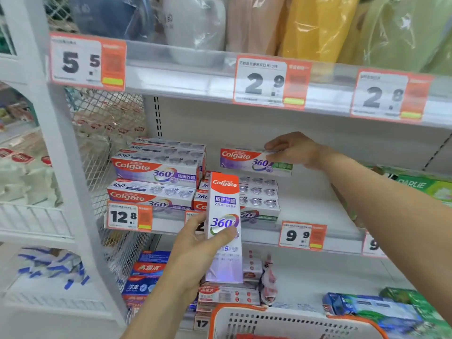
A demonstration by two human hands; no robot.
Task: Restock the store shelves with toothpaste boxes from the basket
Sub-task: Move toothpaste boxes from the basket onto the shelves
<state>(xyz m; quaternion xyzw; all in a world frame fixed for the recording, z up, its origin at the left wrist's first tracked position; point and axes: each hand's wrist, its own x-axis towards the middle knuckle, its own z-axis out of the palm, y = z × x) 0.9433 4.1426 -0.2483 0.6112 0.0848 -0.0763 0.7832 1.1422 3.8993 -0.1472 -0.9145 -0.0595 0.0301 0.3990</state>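
Two hands grip boxes | left hand [195, 243] upright box [224, 226] | right hand [291, 149] fingers hide box [247, 161] end

Toothpaste boxes [156, 167]: "Colgate 360°". Price tags [270, 81]: 5.5, 2.9, 2.8, 12.8, 9.9.

Bright, even store light; edges curved, soft, slightly blurred.

We see a white shelf unit [318, 133] under even, bright light. On its left a wire mesh panel [107, 133] divides it from a white rack [36, 216]. Orange price tags [271, 81] line its edges, bagged goods [318, 25] above.
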